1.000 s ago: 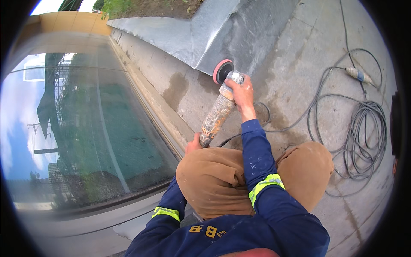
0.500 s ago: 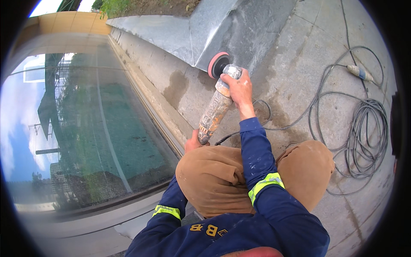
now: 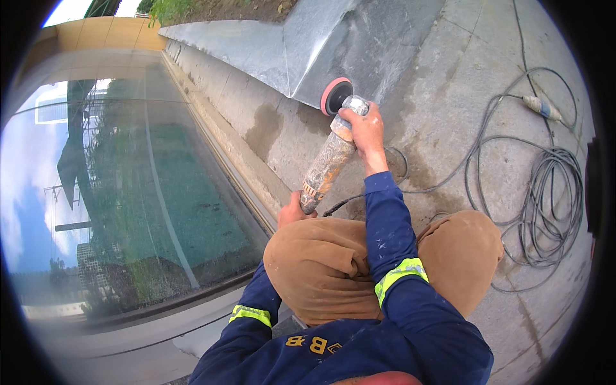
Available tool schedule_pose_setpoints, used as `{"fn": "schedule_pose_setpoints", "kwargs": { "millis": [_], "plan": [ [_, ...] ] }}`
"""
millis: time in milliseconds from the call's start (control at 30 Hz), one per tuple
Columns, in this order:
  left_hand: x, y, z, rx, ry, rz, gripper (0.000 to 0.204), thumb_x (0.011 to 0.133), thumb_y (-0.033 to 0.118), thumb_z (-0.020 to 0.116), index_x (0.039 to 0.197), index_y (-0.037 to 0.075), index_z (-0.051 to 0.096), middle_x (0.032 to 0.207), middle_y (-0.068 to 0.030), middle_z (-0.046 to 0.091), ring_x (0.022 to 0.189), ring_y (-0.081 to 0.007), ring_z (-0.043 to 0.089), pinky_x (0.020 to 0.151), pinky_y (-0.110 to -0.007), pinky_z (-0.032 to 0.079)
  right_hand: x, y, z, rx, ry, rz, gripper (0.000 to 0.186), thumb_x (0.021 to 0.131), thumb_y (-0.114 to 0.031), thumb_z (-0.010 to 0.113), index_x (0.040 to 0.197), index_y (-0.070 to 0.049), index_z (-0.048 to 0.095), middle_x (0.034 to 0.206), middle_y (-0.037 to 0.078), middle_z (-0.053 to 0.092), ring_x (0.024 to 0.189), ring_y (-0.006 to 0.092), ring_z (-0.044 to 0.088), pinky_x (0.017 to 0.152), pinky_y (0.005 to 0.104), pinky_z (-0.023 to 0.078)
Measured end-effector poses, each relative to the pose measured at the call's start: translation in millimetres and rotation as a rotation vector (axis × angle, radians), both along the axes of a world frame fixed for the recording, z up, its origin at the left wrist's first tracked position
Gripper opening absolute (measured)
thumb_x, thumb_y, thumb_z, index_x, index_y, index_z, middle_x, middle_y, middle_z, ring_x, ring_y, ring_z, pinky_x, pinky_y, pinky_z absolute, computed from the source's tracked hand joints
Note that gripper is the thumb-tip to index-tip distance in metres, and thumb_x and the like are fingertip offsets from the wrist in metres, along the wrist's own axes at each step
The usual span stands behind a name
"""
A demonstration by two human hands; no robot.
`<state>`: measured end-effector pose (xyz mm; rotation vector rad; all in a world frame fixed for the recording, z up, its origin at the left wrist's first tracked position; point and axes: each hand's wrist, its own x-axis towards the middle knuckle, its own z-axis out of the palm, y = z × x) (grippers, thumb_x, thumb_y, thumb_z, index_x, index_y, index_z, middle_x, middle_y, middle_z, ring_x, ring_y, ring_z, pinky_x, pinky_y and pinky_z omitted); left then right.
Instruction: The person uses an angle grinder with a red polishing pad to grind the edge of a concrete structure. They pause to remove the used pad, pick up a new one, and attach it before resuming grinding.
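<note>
The right hand wraps its fingers tight round the head of the dusty grinder, pressing its pink disc at twelve o'clock against the grey wall, while the left hand closes on the tail at six o'clock to steady it

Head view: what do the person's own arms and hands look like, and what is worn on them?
Both hands are bare, with no gloves: the right hand and the left hand, which is mostly hidden. Both arms wear long dark blue work sleeves, each ringed by a yellow-green reflective band with a silver middle stripe: one on the right sleeve, one on the left sleeve. The right sleeve carries small pale specks.
</note>
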<state>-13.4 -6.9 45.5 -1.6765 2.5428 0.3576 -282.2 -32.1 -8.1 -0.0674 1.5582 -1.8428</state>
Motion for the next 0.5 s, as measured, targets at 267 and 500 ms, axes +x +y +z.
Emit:
{"fn": "schedule_pose_setpoints", "kwargs": {
  "millis": [267,500],
  "plan": [
    [5.5,-0.7,-6.3,0.066,-0.053,0.061,0.062,0.069,0.021,0.077,0.126,0.015,0.053,0.083,-0.0213,0.071,0.082,-0.0424,0.07,0.073,-0.051,0.053,-2.3,7.9,13.8,0.015,-0.011,0.034,0.069,0.069,-0.029,0.079,0.121,0.011,0.056,0.11,0.027,0.068,0.101,0.0351,0.068,0.089,0.0403,0.052],
    [3.5,-6.7,-14.2,0.092,0.011,0.006,0.062,0.068,0.021,0.076,0.124,0.016,0.053,0.084,-0.0211,0.071,0.083,-0.0424,0.069,0.073,-0.051,0.053,-10.9,1.9,1.0,0.031,-0.031,-0.017,0.065,0.069,-0.028,0.08,0.118,0.009,0.059,0.108,0.026,0.069,0.099,0.0348,0.068,0.088,0.04,0.052]
  ]
}}
